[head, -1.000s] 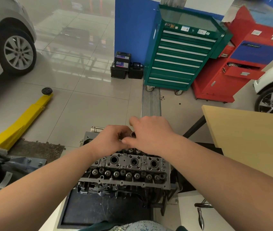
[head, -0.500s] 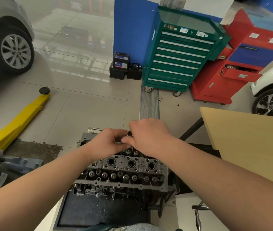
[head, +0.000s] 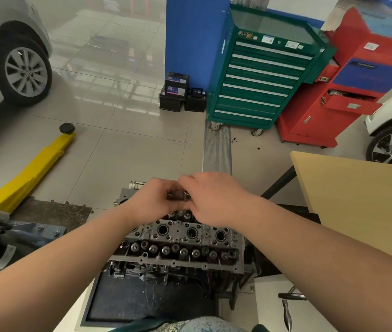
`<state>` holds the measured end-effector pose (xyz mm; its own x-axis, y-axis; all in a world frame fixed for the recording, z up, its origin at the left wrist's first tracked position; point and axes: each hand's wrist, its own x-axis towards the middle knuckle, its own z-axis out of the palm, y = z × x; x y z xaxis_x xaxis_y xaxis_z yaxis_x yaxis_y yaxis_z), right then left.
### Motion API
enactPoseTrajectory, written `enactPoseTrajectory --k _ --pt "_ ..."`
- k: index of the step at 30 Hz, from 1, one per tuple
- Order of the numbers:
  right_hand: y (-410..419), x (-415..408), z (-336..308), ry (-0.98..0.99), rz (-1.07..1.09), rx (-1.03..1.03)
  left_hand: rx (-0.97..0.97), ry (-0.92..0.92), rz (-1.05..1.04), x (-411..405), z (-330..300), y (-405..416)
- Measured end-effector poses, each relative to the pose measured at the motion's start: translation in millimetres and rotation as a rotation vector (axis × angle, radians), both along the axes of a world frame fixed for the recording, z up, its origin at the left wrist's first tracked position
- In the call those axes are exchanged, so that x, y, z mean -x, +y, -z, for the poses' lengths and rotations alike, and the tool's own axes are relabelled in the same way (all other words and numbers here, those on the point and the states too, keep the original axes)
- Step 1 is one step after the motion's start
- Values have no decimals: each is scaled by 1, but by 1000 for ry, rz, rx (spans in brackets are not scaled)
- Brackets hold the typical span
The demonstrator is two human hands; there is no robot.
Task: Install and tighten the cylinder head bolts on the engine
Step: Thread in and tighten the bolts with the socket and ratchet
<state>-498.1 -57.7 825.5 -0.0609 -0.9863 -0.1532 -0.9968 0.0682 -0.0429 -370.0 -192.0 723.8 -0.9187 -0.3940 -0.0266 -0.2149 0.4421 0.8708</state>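
**A:** Head camera first, nearest things: what lay closest?

**B:** A dark mat (head: 142,298) under the engine, then the cylinder head (head: 180,245) itself, its upper face turned to the lens with three large round bores in a row and a line of smaller fittings below them. Just right of it hung a metal handle (head: 287,307).

**A:** And the hands?

**B:** Both met over the far edge of the head. The left hand (head: 153,200) had its fingers curled around a small dark metal piece (head: 178,195), and the right hand (head: 214,200) pinched the same piece from the other side. Each grip was closed on it. I judged it a bolt or a socket, but it was too small and too hidden to say which.

**A:** What could have gone wrong from there?

**B:** The piece was held right above open bores. A slip would likely have sent it into one, or down behind the engine to the floor. Started at a tilt, a bolt might also have cross-threaded, since the hands blocked any sight of the hole.

**A:** Farther off?

**B:** A wooden tabletop (head: 358,200) to the right, a yellow lift arm (head: 34,168) to the left, then a green tool cabinet (head: 262,75), a red cabinet (head: 334,104) and car wheels at both edges.
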Motion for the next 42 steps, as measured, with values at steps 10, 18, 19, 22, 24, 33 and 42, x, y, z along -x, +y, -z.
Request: enactPoseTrajectory --k 10,18,19,22,24,33,42 --pt "0 2 0 -43 26 -68 -27 -1 54 -3 -1 5" --pt "-2 -3 -1 10 45 -7 -5 -19 2 -2 2 6" --pt "-2 -2 -1 16 48 -34 -12 -30 35 -2 3 5" --pt "-6 2 1 90 168 -33 3 -48 91 -1 1 9" --pt "-6 2 2 59 178 -10 13 -24 12 1 1 9" --pt "-3 -3 3 55 35 21 -49 5 1 1 5 11" --pt "-3 2 1 42 -15 -9 166 29 42 -5 17 7"
